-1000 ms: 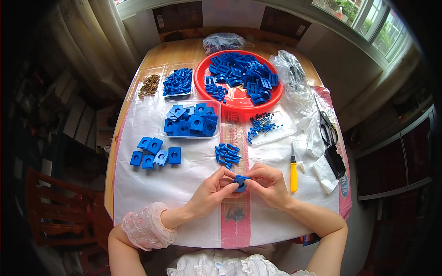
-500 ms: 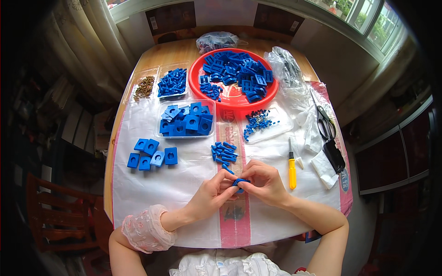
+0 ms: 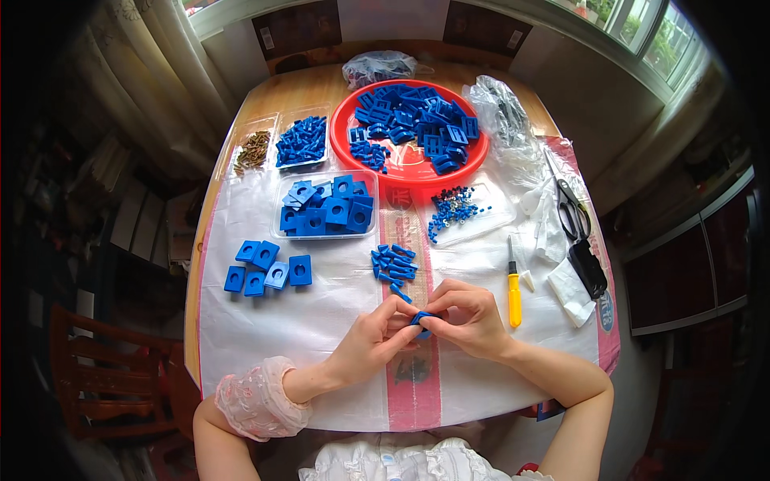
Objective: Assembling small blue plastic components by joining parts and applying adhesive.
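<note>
Close to the table's near middle, my left hand (image 3: 373, 335) and my right hand (image 3: 472, 325) both pinch one small blue plastic part (image 3: 421, 319). The fingertips cover most of it, so its exact shape is hidden. Just beyond my left fingers lies a slim blue plastic piece (image 3: 399, 293), at the near end of a small pile of similar blue pieces (image 3: 393, 263). Off to the left, several square blue plastic pieces with round recesses (image 3: 300, 271) rest on the white sheet (image 3: 321, 309).
Clear boxes hold blue square pieces (image 3: 337, 211), slim blue pieces (image 3: 301, 140) and brass-coloured parts (image 3: 253, 152). A red basin (image 3: 341, 152) of blue parts stands behind. Tiny parts (image 3: 453, 212) lie on a clear lid. To the right are a yellow-handled screwdriver (image 3: 514, 301) and black scissors (image 3: 571, 212).
The whole view has shifted slightly, so everything on the table sits a little further right. Both hands keep their pinch on the blue part, with barely any finger movement.
</note>
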Demonstrator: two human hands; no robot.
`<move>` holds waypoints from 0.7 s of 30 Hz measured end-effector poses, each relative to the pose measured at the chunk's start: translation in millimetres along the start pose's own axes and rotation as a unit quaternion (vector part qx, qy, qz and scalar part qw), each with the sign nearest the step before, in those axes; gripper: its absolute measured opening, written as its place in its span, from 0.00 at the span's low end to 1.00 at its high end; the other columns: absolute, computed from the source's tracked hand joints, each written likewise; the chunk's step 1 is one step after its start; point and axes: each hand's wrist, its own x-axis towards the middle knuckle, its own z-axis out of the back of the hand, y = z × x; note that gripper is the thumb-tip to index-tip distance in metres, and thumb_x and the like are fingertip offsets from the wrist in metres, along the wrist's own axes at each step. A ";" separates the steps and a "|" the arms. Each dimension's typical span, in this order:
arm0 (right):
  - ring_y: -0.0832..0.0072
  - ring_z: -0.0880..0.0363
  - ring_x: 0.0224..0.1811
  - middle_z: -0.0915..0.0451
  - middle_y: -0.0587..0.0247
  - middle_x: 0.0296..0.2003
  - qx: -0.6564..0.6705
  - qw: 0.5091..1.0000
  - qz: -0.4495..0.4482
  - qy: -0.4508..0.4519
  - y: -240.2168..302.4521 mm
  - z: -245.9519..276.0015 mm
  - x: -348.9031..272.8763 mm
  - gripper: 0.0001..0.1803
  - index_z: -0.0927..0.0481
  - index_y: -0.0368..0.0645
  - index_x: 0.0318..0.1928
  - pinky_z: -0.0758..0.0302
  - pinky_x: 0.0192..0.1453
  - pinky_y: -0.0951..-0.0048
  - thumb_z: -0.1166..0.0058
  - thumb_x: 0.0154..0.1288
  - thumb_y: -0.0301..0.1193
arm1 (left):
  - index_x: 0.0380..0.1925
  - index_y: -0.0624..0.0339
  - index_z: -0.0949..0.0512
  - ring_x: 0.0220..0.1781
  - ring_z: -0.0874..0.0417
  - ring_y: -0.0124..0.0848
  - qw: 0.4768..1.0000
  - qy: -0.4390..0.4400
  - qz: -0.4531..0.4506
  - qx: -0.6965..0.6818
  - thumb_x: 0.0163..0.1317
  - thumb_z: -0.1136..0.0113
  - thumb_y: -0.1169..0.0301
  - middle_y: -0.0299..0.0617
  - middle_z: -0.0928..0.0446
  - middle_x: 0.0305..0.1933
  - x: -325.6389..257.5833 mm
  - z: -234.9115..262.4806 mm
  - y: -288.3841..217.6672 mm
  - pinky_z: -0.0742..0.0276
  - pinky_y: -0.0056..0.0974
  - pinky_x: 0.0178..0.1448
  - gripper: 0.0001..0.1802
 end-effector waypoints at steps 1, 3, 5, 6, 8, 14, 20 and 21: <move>0.80 0.21 0.33 0.20 0.62 0.33 -0.009 1.000 0.008 0.001 -0.6 0.8 -0.2 0.05 0.15 0.34 0.35 0.26 0.32 0.81 0.35 0.57 0.21 | 0.49 0.64 0.33 0.51 0.18 0.26 1.000 0.000 0.000 -0.001 0.72 0.50 0.75 0.41 0.20 0.47 -0.4 -0.2 -0.8 0.16 0.33 0.51 0.09; 0.80 0.22 0.33 0.20 0.62 0.33 -0.016 1.000 0.013 0.004 -1.8 1.4 -0.4 0.04 0.15 0.35 0.35 0.26 0.32 0.81 0.36 0.58 0.21 | 0.49 0.64 0.33 0.51 0.18 0.26 1.000 0.001 0.002 -0.007 0.72 0.50 0.75 0.41 0.20 0.47 -0.6 -0.6 -1.2 0.16 0.33 0.51 0.09; 0.80 0.22 0.33 0.20 0.62 0.33 -0.013 1.000 0.009 0.007 -3.0 1.1 -0.6 0.04 0.16 0.35 0.35 0.27 0.32 0.81 0.36 0.58 0.21 | 0.49 0.63 0.33 0.52 0.19 0.26 1.000 0.001 0.004 -0.011 0.72 0.50 0.75 0.41 0.21 0.47 -0.2 -0.3 -0.3 0.16 0.33 0.51 0.08; 0.80 0.22 0.34 0.21 0.62 0.34 -0.002 1.000 0.006 0.007 -3.9 0.6 -0.6 0.04 0.16 0.35 0.35 0.27 0.33 0.81 0.36 0.58 0.20 | 0.49 0.63 0.33 0.52 0.19 0.26 1.000 0.000 0.004 -0.010 0.73 0.50 0.75 0.41 0.21 0.47 0.3 0.0 0.3 0.16 0.33 0.51 0.08; 0.81 0.23 0.35 0.22 0.62 0.35 0.021 1.000 0.000 0.008 -6.1 -0.9 -0.7 0.05 0.17 0.35 0.37 0.27 0.33 0.80 0.37 0.59 0.20 | 0.48 0.63 0.33 0.51 0.18 0.27 1.000 -0.008 0.000 -0.014 0.72 0.50 0.74 0.42 0.20 0.47 0.4 0.0 1.2 0.16 0.33 0.50 0.08; 0.81 0.24 0.36 0.24 0.63 0.37 0.113 0.993 -0.039 -0.002 -17.2 -4.6 -2.9 0.06 0.18 0.32 0.39 0.24 0.35 0.81 0.39 0.61 0.18 | 0.48 0.63 0.34 0.51 0.16 0.30 0.995 -0.026 -0.002 -0.101 0.73 0.50 0.73 0.44 0.20 0.50 1.8 0.0 6.0 0.16 0.32 0.49 0.09; 0.81 0.23 0.35 0.23 0.62 0.36 0.067 0.997 -0.029 -0.003 -9.6 -2.5 -1.5 0.06 0.17 0.33 0.39 0.24 0.32 0.82 0.38 0.60 0.19 | 0.49 0.62 0.35 0.52 0.17 0.30 0.995 -0.017 0.007 -0.096 0.73 0.50 0.73 0.45 0.21 0.50 1.1 0.7 3.1 0.16 0.32 0.49 0.09; 0.81 0.23 0.35 0.23 0.62 0.36 0.061 0.998 -0.023 -0.002 -8.7 -1.7 -1.5 0.06 0.17 0.33 0.39 0.24 0.32 0.82 0.38 0.60 0.20 | 0.49 0.62 0.35 0.52 0.16 0.30 0.995 -0.014 0.009 -0.100 0.73 0.50 0.73 0.45 0.21 0.50 0.7 0.4 3.4 0.16 0.33 0.50 0.09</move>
